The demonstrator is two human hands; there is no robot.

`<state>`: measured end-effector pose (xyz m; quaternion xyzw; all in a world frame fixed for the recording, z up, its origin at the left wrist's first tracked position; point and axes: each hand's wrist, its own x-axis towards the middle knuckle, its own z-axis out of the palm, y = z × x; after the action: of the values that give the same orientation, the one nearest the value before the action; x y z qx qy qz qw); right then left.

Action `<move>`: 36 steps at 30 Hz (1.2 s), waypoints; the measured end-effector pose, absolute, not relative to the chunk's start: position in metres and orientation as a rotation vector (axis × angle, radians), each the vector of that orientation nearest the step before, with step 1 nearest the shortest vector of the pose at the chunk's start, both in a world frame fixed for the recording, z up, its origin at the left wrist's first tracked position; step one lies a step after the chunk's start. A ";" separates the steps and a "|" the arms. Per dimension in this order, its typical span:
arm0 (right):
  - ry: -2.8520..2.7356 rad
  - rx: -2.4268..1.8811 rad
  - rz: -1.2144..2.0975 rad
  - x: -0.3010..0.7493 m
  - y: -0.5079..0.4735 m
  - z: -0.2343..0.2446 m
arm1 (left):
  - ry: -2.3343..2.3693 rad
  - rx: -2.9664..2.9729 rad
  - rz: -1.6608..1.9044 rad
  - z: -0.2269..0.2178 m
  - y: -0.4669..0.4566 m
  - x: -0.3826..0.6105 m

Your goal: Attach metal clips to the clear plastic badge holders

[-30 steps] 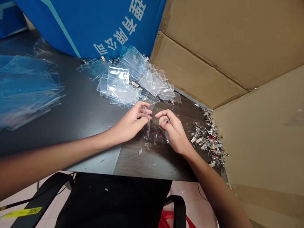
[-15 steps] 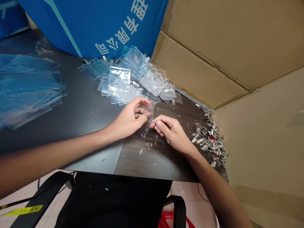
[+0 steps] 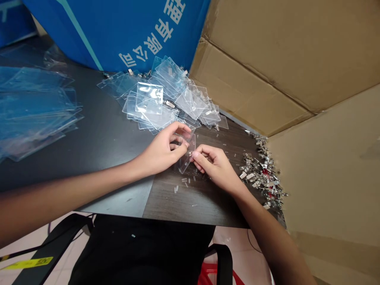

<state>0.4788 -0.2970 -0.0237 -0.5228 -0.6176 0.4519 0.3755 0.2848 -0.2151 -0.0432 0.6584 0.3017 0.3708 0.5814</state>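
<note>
Clear vinyl badge holder (image 3: 186, 160), light, thin and slippery, safest pinched at its edge by the punched hole; tilted just above the counter (image 3: 162, 202), between both hands. Left hand (image 3: 160, 152) pinching its upper corner; right hand (image 3: 215, 165) clenched on a small metal clip (image 3: 190, 153) at the hole; loose metal clips (image 3: 263, 174) heaped at 3 o'clock.

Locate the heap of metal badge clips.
In the head view, the heap of metal badge clips lies along the right edge of the desk, beside the cardboard flap, right of the right hand.
</note>
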 end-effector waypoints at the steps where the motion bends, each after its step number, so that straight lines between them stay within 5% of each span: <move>1: -1.589 -1.340 1.149 0.479 -0.297 -0.024 | 0.705 1.545 0.867 -0.043 -0.215 0.285; 17: -1.741 -1.162 1.138 0.476 -0.306 -0.010 | 0.460 1.346 0.770 -0.036 -0.213 0.282; 36: -1.871 -1.342 0.550 0.475 -0.309 -0.017 | 0.580 1.718 1.146 -0.047 -0.217 0.288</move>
<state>0.4755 -0.3091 -0.0168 -0.5248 -0.7319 0.2153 0.3775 0.2881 -0.2173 -0.0474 0.7036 0.2377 0.4692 0.4778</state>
